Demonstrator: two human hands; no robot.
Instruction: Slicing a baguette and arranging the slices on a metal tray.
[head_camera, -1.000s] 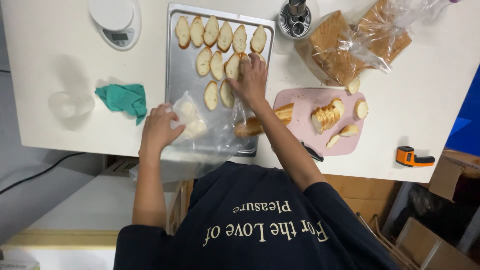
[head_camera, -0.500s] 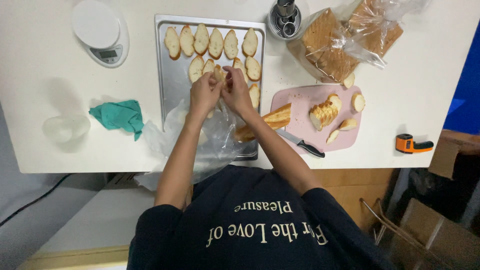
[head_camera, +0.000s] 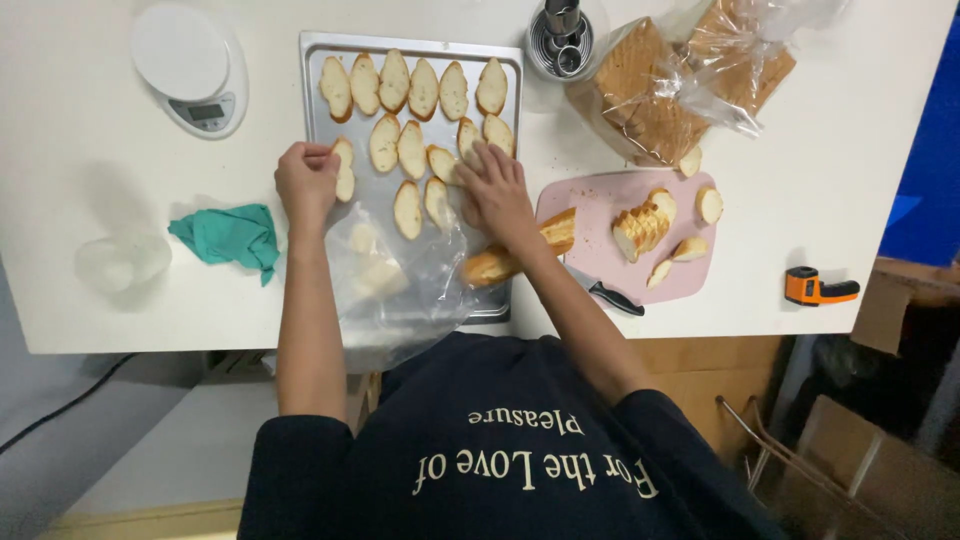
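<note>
While both hands worked over the tray (head_camera: 320, 120), the left hand (head_camera: 306, 180) pinched a bread slice (head_camera: 344, 168) at the tray's left edge, fingers closed on it. The right hand (head_camera: 497, 188) lay flat and open on slices (head_camera: 445, 165) in the tray's middle, gripping nothing. Two full rows of slices sat above. A clear bag (head_camera: 385, 285) with more slices covered the tray's near end. To the right: a loaf end (head_camera: 515, 250), a pink board (head_camera: 600, 255) with cut bread, a knife (head_camera: 610, 296). To the left: a scale (head_camera: 190, 65), a green cloth (head_camera: 228, 233).
</note>
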